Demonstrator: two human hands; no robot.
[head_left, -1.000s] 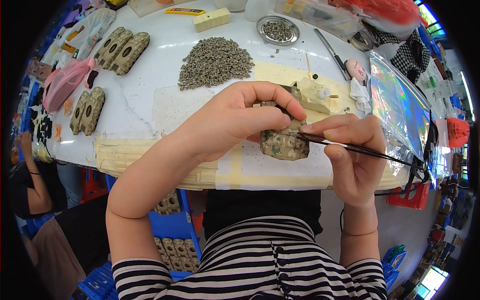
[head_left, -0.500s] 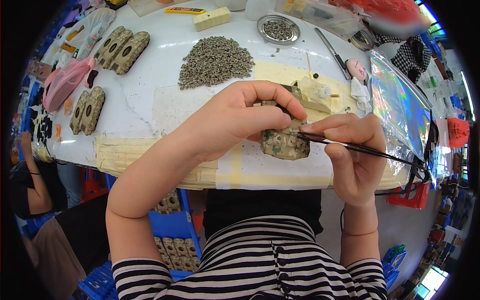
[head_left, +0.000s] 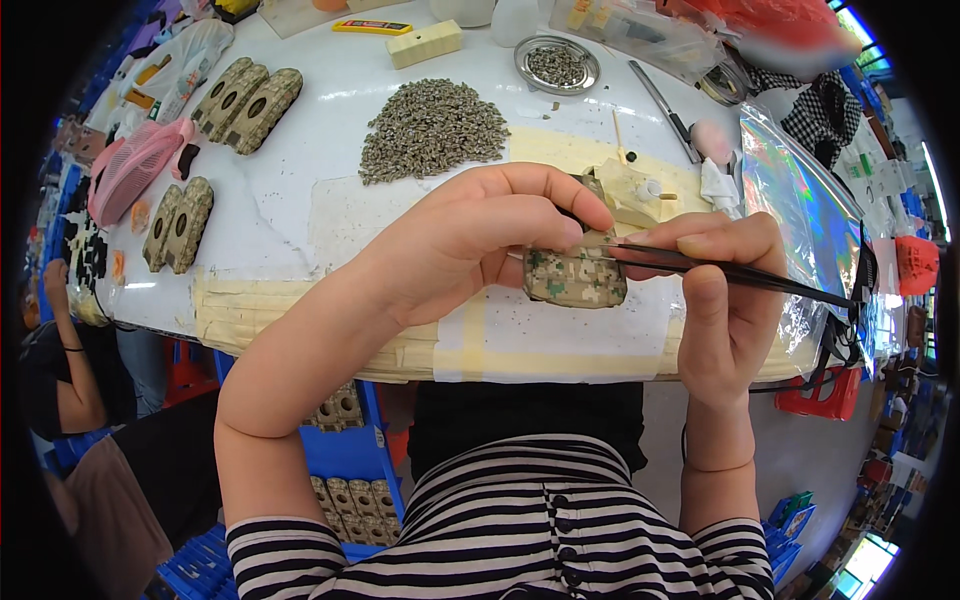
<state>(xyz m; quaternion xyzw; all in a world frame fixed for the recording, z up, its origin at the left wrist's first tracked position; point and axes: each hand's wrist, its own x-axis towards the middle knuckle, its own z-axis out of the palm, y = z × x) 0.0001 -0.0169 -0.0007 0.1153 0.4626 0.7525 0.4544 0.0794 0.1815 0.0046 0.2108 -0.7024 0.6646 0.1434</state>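
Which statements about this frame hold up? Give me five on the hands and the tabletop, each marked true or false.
1. The left hand holds a camouflage-patterned piece. True.
2. The right hand grips a hammer. False: it holds dark, slim tweezers.
3. A heap of small greyish pieces lies on the table. True.
4. The round metal dish is empty. False: small greyish bits are in it.
5. The pink mesh item lies at the table's right side. False: it is at the left side, near the group of two camouflage pieces.
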